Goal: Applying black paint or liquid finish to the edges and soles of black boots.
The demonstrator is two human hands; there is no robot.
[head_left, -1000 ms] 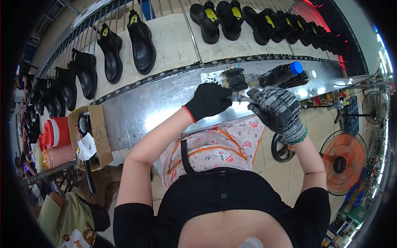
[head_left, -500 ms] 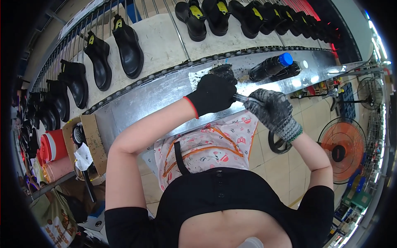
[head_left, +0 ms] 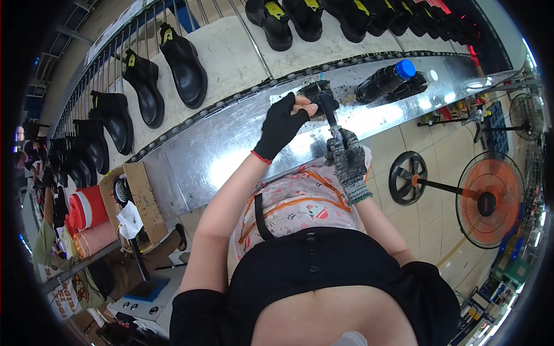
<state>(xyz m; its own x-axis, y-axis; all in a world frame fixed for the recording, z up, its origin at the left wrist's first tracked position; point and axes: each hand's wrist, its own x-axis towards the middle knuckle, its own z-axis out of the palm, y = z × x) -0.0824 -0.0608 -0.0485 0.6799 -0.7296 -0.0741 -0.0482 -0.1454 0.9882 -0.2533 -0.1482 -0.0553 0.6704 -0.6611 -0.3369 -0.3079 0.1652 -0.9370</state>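
Observation:
My left hand (head_left: 284, 125), in a black glove with bare fingertips, is over the metal bench with its fingers curled towards the thumb. Whether a small thing is pinched there I cannot make out. My right hand (head_left: 347, 158), in a grey knit glove, is closed around the handle of a slim dark tool (head_left: 329, 111). The tool's far end reaches a blackened, crumpled pad (head_left: 314, 90) on the bench, just beyond my left fingertips. Right of the pad, a dark bottle with a blue cap (head_left: 378, 85) and another dark bottle with a white cap (head_left: 408, 87) lie tilted.
Beyond the metal bench (head_left: 190, 167), a chain-edged conveyor (head_left: 231, 52) carries black ankle boots (head_left: 184, 69) in a row. A cardboard box (head_left: 147, 199) with a brush stands at the left. Right of me are an orange fan (head_left: 490, 190) and a black wheel-shaped base (head_left: 408, 177).
My hands have moved apart; the left fingertips now show near the pad. The right hand has swung left and lower, with the tool pointing at the pad. The view has shifted slightly.

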